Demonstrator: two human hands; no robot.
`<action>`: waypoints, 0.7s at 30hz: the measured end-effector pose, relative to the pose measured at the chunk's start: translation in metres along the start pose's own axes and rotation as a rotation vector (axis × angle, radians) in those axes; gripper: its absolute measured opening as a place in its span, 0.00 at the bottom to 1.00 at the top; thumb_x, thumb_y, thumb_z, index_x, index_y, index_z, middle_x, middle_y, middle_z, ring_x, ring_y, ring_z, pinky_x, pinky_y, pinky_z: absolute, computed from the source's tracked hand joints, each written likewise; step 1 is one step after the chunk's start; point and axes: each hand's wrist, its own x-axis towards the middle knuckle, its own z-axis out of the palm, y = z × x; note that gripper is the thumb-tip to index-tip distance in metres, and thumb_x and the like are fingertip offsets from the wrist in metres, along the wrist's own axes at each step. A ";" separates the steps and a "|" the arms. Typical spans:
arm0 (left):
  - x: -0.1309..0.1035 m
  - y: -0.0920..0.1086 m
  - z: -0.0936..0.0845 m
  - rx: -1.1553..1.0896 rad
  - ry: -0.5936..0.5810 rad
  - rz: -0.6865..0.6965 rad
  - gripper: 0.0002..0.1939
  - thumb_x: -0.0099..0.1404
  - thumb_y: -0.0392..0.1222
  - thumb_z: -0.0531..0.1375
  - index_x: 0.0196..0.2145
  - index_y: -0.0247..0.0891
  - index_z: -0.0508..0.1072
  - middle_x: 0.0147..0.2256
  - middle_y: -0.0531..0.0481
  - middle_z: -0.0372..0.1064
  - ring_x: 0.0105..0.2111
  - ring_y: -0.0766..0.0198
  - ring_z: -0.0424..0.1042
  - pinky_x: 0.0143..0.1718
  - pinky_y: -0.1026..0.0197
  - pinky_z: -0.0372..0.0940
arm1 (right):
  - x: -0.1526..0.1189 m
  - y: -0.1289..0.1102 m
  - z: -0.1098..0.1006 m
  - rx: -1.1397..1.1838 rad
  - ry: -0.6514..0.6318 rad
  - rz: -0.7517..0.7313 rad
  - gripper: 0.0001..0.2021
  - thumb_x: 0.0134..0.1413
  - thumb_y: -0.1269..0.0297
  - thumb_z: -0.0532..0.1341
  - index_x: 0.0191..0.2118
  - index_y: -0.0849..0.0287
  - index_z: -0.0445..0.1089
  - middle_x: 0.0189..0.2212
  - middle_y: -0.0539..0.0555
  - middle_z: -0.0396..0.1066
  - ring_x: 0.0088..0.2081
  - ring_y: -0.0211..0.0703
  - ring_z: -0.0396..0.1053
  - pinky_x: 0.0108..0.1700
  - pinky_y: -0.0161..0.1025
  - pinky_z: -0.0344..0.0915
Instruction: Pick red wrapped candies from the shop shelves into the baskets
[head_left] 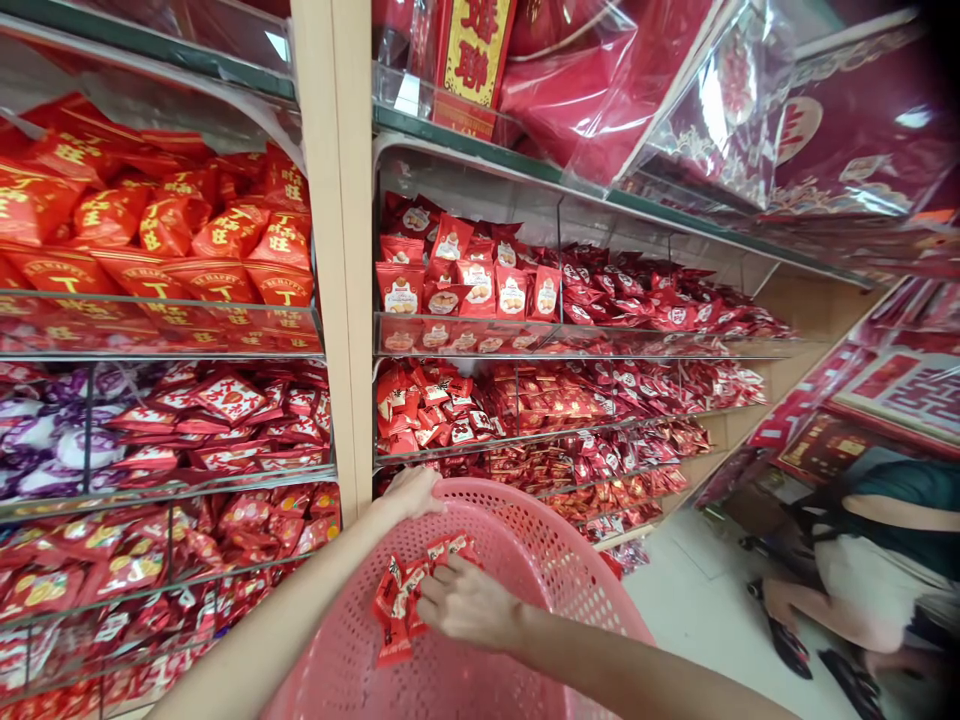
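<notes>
A large pink perforated plastic basket (592, 560) fills the lower middle of the head view. My left hand (414, 493) is closed round its far rim, near the wooden shelf post. Inside the basket, my right hand (469, 600) has its fingers curled over small red candy packets (397, 605) with dark and white print. The packets form a small cluster at its fingertips, and some stick out to the left. The undersides of the fingers are hidden.
Shelves with clear fronts hold red packets (480, 285), orange-red bags (176, 215) and purple-white sweets (56, 440). A wooden post (341, 250) divides them. At the right, a seated person (870, 580) is beside the pale floor (694, 570).
</notes>
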 end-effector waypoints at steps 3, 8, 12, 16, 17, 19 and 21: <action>0.000 0.000 -0.001 -0.001 -0.003 -0.005 0.17 0.46 0.57 0.61 0.28 0.42 0.71 0.31 0.50 0.73 0.35 0.56 0.72 0.30 0.63 0.60 | 0.008 -0.013 0.003 -0.011 -0.020 0.059 0.03 0.56 0.70 0.53 0.32 0.62 0.62 0.27 0.51 0.65 0.29 0.41 0.64 0.34 0.41 0.59; 0.001 0.000 -0.003 -0.008 -0.003 -0.016 0.17 0.46 0.57 0.61 0.28 0.42 0.71 0.31 0.50 0.72 0.36 0.56 0.71 0.31 0.64 0.60 | 0.021 -0.023 0.013 0.005 -0.065 0.191 0.03 0.54 0.71 0.53 0.33 0.64 0.63 0.29 0.56 0.68 0.30 0.44 0.66 0.32 0.44 0.62; 0.001 0.001 -0.003 -0.020 -0.005 -0.022 0.17 0.46 0.57 0.61 0.28 0.42 0.71 0.32 0.50 0.72 0.36 0.56 0.71 0.32 0.64 0.61 | 0.028 -0.025 0.013 0.046 -0.125 0.264 0.05 0.51 0.69 0.56 0.34 0.64 0.66 0.30 0.58 0.69 0.32 0.46 0.66 0.34 0.46 0.63; 0.000 0.002 -0.004 -0.031 -0.003 -0.024 0.17 0.46 0.56 0.62 0.28 0.42 0.70 0.33 0.50 0.72 0.37 0.57 0.71 0.34 0.64 0.61 | 0.034 -0.025 0.000 0.109 -0.091 0.295 0.17 0.49 0.52 0.57 0.34 0.65 0.66 0.31 0.59 0.68 0.35 0.48 0.64 0.36 0.46 0.63; 0.000 0.002 -0.004 -0.031 -0.001 -0.025 0.17 0.46 0.56 0.62 0.28 0.42 0.70 0.33 0.50 0.72 0.37 0.57 0.71 0.34 0.64 0.61 | 0.036 -0.024 0.000 0.115 -0.057 0.264 0.18 0.49 0.51 0.56 0.35 0.64 0.66 0.33 0.58 0.67 0.37 0.48 0.63 0.38 0.45 0.62; -0.001 0.003 -0.005 -0.028 0.007 -0.023 0.16 0.47 0.56 0.61 0.28 0.42 0.70 0.33 0.50 0.72 0.36 0.57 0.71 0.33 0.64 0.60 | 0.038 -0.023 0.007 0.118 0.009 0.173 0.17 0.52 0.52 0.55 0.37 0.63 0.65 0.36 0.56 0.66 0.40 0.46 0.61 0.41 0.44 0.61; -0.003 0.003 -0.006 -0.022 0.018 -0.020 0.16 0.48 0.56 0.61 0.28 0.41 0.69 0.33 0.50 0.72 0.35 0.57 0.71 0.32 0.63 0.60 | 0.039 -0.024 0.021 0.107 0.041 0.100 0.18 0.52 0.51 0.55 0.38 0.62 0.65 0.39 0.55 0.65 0.42 0.46 0.60 0.45 0.45 0.59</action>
